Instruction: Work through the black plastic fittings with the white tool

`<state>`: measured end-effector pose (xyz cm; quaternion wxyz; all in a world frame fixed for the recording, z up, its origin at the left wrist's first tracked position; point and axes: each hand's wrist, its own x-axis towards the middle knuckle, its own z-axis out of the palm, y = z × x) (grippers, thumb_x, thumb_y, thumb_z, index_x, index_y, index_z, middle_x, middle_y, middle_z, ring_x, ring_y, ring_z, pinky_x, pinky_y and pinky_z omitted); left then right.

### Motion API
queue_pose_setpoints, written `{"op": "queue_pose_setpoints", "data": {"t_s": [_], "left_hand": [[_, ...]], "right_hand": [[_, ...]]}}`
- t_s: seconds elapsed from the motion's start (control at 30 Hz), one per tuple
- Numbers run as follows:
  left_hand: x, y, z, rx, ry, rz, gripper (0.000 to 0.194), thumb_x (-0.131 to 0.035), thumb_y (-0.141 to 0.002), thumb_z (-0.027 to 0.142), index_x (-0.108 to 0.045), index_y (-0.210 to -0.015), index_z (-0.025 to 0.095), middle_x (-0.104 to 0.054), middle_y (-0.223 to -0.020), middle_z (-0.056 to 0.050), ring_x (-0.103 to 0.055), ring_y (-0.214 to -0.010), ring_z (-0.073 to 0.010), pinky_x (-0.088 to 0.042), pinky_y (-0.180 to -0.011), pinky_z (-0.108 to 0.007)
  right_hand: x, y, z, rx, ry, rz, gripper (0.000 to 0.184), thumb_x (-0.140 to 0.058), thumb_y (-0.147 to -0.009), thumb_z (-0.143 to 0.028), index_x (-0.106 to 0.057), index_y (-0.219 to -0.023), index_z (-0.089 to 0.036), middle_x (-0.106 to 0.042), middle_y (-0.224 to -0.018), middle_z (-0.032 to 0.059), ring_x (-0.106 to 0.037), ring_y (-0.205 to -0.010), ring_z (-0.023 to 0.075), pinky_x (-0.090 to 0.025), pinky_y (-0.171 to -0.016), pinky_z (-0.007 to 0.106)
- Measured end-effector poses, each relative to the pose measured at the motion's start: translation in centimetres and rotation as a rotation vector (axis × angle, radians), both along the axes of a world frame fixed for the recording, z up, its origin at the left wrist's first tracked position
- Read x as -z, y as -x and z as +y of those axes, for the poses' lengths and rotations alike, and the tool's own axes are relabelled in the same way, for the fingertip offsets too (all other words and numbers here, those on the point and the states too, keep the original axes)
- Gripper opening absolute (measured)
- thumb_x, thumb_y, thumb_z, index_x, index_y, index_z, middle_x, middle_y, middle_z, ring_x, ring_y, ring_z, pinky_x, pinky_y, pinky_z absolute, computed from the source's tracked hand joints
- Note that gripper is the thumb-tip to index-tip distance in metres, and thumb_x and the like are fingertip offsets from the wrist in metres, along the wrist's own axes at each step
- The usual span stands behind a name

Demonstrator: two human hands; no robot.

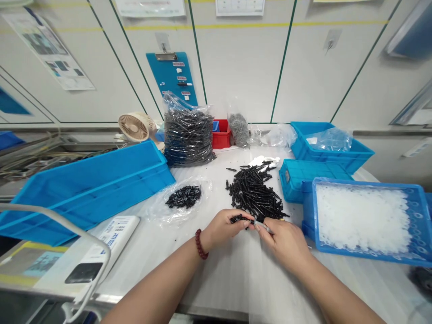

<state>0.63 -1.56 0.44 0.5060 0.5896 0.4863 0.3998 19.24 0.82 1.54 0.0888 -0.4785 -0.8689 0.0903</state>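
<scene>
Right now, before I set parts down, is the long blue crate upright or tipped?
Tipped: the long blue plastic crate leans over, its open inside showing.

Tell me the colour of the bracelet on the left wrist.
The bracelet is dark red, best seen in the head view.

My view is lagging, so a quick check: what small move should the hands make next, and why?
Probably press the slim pale piece held in the right hand into the black plastic fitting held in the left hand. Their ends look nearly touching between the fingertips, though the fit is too small to see. The loose pile of black fittings can wait.
</scene>
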Motion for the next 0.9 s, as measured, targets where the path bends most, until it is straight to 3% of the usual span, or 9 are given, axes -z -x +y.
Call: {"op": "queue_pose_setpoints", "data": {"t_s": [0.17,0.33,0.43,0.57,0.7,0.8,0.9], "left_hand": [[0.1,-0.4,-0.2,-0.007,-0.139,0.037,0.025,-0.056,-0.079,0.032,-0.065,-0.092,0.012,-0.069,-0.081,-0.008,-0.063,-0.078,-0.0164,-0.049,-0.074,-0.026],[0.3,-0.7,-0.3,0.007,-0.200,0.100,0.027,-0.055,-0.081,0.034,-0.066,-0.093,0.013,-0.069,-0.082,-0.008,-0.063,-0.078,-0.0171,-0.049,-0.075,-0.027],[0.5,-0.8,-0.3,0.012,-0.118,0.047,0.035,-0.053,-0.081,0.041,-0.064,-0.099,0.013,-0.067,-0.078,-0.007,-0.059,-0.064,-0.0131,-0.047,-0.060,-0.023],[0.6,-1.0,-0.1,0.013,0.048,-0.117,0.044,-0.054,-0.078,0.050,-0.059,-0.099,0.011,-0.062,-0.071,-0.004,-0.037,-0.041,-0.0042,-0.031,-0.038,-0.018],[0.2,-0.9,0.2,-0.106,0.120,-0.261,0.041,-0.056,-0.075,0.050,-0.053,-0.087,0.012,-0.055,-0.065,0.000,-0.032,-0.039,-0.0023,-0.024,-0.034,-0.015],[-0.2,-0.6,0.4,-0.232,0.199,-0.395,0.036,-0.058,-0.074,0.048,-0.045,-0.078,0.014,-0.054,-0.071,-0.001,-0.035,-0.043,-0.0023,-0.020,-0.033,-0.013],[-0.5,-0.2,0.6,-0.251,0.265,-0.497,0.038,-0.064,-0.070,0.045,-0.039,-0.075,0.016,-0.051,-0.068,0.001,-0.035,-0.044,-0.0020,-0.015,-0.033,-0.011]], "right_hand": [[0.0,0.1,-0.2,0.026,-0.011,-0.019,0.031,-0.048,-0.089,-0.037,-0.056,-0.065,-0.019,-0.060,-0.062,0.0004,-0.055,-0.060,0.0146,-0.017,-0.050,0.026],[0.0,0.2,-0.2,0.055,-0.012,-0.061,0.036,-0.047,-0.089,-0.045,-0.058,-0.066,-0.019,-0.063,-0.065,0.0020,-0.057,-0.062,0.0160,-0.017,-0.050,0.026],[0.0,0.2,-0.1,0.075,0.006,-0.075,0.036,-0.046,-0.090,-0.044,-0.058,-0.067,-0.020,-0.064,-0.068,0.0019,-0.057,-0.063,0.0164,-0.017,-0.050,0.026],[-0.2,0.1,-0.1,0.081,0.023,-0.076,0.029,-0.048,-0.090,-0.041,-0.057,-0.071,-0.020,-0.063,-0.067,0.0012,-0.056,-0.063,0.0163,-0.017,-0.051,0.026],[-0.2,0.1,0.0,0.074,0.019,-0.042,0.012,-0.049,-0.086,-0.024,-0.056,-0.079,-0.019,-0.061,-0.068,0.0005,-0.055,-0.063,0.0162,-0.022,-0.052,0.025],[0.3,-0.1,0.3,-0.011,-0.005,0.056,0.015,-0.042,-0.087,-0.016,-0.057,-0.086,-0.018,-0.063,-0.083,0.0035,-0.057,-0.075,0.0172,-0.033,-0.060,0.025],[1.2,-0.3,0.7,-0.098,-0.048,0.133,0.022,-0.040,-0.089,-0.020,-0.058,-0.102,-0.019,-0.062,-0.100,0.0061,-0.059,-0.085,0.0197,-0.041,-0.068,0.027]]}}
